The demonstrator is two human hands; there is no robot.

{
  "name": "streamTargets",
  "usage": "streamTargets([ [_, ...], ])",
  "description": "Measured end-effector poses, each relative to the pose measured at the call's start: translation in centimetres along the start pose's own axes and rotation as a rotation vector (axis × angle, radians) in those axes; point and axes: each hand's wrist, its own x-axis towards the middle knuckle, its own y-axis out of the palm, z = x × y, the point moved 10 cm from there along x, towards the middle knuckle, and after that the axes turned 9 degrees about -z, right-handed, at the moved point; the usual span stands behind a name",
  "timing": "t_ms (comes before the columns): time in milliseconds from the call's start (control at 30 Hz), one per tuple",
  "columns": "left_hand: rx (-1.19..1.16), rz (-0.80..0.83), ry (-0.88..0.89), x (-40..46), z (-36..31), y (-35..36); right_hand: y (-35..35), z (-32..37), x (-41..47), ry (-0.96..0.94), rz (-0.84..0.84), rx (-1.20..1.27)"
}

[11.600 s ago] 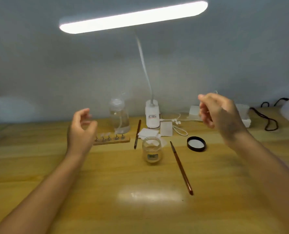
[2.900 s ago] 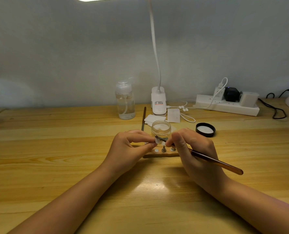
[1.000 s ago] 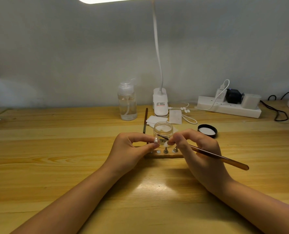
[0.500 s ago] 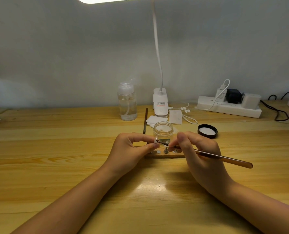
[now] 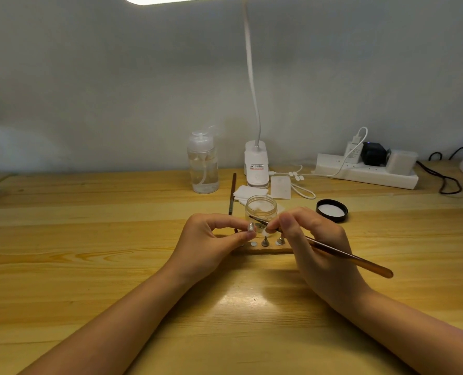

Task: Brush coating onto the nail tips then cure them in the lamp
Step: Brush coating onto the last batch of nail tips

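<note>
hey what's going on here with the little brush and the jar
A person is coating false nail tips at a wooden table. The left hand pinches one nail tip on its stand, lifted off the wooden holder. The right hand holds a thin brush, its bristle end at that tip. Two more stands remain in the holder. The open glass jar sits just behind, its black lid set aside to the right. No curing has started yet.
</note>
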Motion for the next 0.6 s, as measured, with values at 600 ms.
streamTargets([
  [600,0.014,-0.021,0.014,0.21,-0.05,-0.13,-0.63,0.67,-0.30,-0.084,-0.051,-0.104],
])
